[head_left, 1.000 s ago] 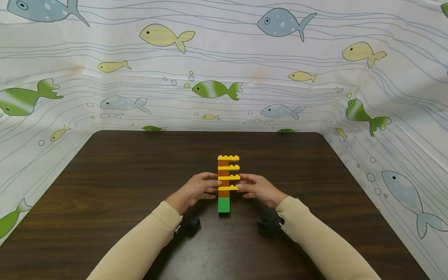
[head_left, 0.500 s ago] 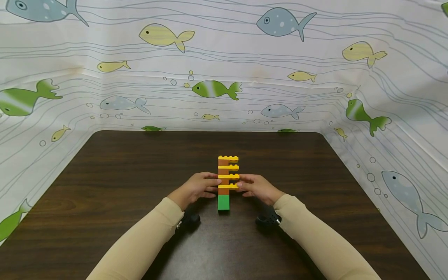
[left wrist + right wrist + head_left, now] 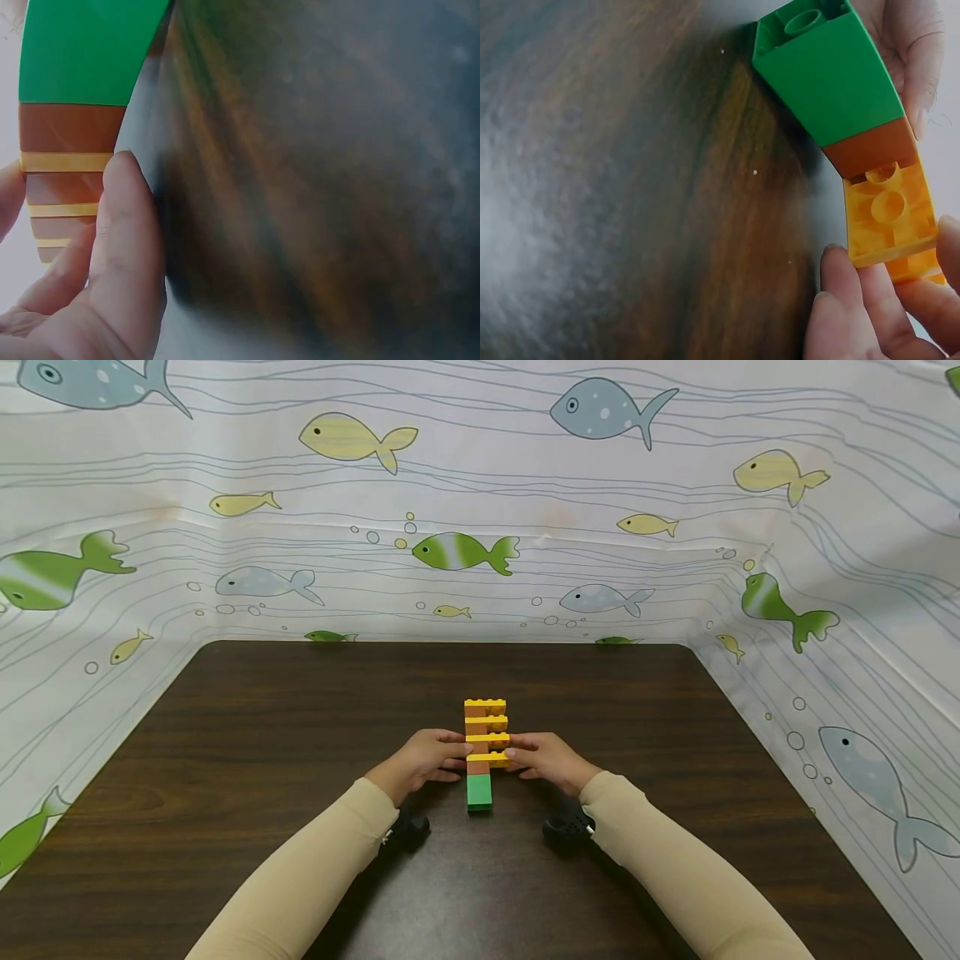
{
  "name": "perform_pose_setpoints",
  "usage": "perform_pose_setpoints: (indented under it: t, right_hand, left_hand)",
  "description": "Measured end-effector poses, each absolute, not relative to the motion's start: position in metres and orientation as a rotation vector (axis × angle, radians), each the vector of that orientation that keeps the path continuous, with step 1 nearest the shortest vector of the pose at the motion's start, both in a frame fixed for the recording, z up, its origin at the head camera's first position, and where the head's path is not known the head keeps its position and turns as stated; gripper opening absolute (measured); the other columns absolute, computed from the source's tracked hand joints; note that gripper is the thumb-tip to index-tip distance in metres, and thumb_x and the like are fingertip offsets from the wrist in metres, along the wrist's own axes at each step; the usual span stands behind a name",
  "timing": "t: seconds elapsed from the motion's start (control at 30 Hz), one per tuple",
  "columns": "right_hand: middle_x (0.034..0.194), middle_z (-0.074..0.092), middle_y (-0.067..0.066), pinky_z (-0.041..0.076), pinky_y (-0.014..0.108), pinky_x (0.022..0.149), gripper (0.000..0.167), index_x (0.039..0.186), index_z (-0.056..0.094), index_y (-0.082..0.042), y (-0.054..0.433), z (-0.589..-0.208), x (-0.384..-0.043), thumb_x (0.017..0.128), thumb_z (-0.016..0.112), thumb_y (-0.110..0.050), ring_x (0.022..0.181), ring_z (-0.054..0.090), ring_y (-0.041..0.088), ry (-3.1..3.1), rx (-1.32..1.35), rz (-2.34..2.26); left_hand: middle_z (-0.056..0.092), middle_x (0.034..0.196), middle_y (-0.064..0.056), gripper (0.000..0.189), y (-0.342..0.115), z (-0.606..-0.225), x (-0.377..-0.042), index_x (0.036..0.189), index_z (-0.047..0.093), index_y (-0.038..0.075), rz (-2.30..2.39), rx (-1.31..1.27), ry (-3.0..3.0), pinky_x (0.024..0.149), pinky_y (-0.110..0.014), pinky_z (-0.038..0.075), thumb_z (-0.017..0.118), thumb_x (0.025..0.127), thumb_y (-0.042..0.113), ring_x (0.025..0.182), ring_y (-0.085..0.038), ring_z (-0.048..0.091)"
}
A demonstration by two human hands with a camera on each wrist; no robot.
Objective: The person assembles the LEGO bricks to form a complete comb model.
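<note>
A stack of toy building bricks [image 3: 477,747] is held between both hands in the head view. Its near end is a green brick [image 3: 479,792]; beyond it, orange-brown bricks [image 3: 71,127] alternate with thin yellow bricks [image 3: 486,720] that jut out to the right. The left hand [image 3: 423,760] grips the stack's left side, its thumb against the lower part. On the right, the right hand [image 3: 551,762] pinches the jutting yellow bricks, thumb in front. The right wrist view shows the hollow underside of the green brick and of a yellow brick [image 3: 891,214]. Some fingertips are hidden behind the stack.
A dark wood-grain table [image 3: 300,693] lies beneath the hands. White cloth with printed fish [image 3: 480,468] surrounds it at the back and sides. Black devices [image 3: 411,831] are strapped under both wrists.
The stack has tilted and turned slightly in the hands, so the undersides of the yellow bricks now show in the head view. The right hand has shifted a little left; both hands keep their hold.
</note>
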State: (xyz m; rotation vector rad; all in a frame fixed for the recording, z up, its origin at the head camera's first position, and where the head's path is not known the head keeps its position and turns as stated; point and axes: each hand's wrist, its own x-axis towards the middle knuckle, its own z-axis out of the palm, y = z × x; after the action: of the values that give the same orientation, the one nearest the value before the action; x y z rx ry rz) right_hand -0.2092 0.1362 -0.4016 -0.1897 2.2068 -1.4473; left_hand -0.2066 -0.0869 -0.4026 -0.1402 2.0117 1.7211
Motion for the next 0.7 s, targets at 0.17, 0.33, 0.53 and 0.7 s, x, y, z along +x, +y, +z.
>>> perform_pose_setpoints:
  t: [0.17, 0.33, 0.53, 0.7]
  right_hand:
    - [0.132, 0.057, 0.019, 0.051, 0.041, 0.089, 0.046, 0.14, 0.047, 0.002, 0.134, -0.402, -0.21, 0.099, 0.054, -0.018, 0.107, 0.064, 0.027, 2.27, -0.184, -1.405]
    - [0.131, 0.057, 0.019, 0.052, 0.04, 0.088, 0.044, 0.138, 0.049, 0.002, 0.132, -0.403, -0.209, 0.099, 0.055, -0.017, 0.107, 0.063, 0.027, 2.326, -0.198, -1.368]
    - [0.132, 0.055, 0.021, 0.052, 0.041, 0.089, 0.043, 0.138, 0.048, 0.004, 0.132, -0.403, -0.21, 0.099, 0.054, -0.014, 0.109, 0.062, 0.029, 2.341, -0.216, -1.356]
    - [0.132, 0.056, 0.021, 0.052, 0.04, 0.088, 0.043, 0.138, 0.049, 0.004, 0.131, -0.403, -0.21, 0.099, 0.053, -0.013, 0.108, 0.062, 0.029, 2.347, -0.209, -1.353]
  left_hand:
    - [0.061, 0.125, -0.021, 0.047, -0.083, -0.402, -0.21, 0.137, 0.047, -0.005, 1.676, -0.165, 2.049, 0.082, -0.042, 0.054, 0.06, 0.096, 0.015, 0.106, -0.03, 0.064]
    - [0.06, 0.125, -0.022, 0.049, -0.081, -0.4, -0.211, 0.139, 0.046, -0.004, 1.653, -0.18, 2.066, 0.084, -0.045, 0.053, 0.061, 0.095, 0.013, 0.107, -0.032, 0.063]
    - [0.06, 0.125, -0.021, 0.048, -0.078, -0.395, -0.211, 0.139, 0.046, -0.004, 1.637, -0.202, 2.069, 0.081, -0.044, 0.054, 0.06, 0.095, 0.011, 0.105, -0.032, 0.064]
    - [0.058, 0.128, -0.021, 0.048, -0.076, -0.393, -0.211, 0.139, 0.047, -0.003, 1.607, -0.22, 2.093, 0.081, -0.043, 0.054, 0.061, 0.095, 0.01, 0.104, -0.031, 0.064]
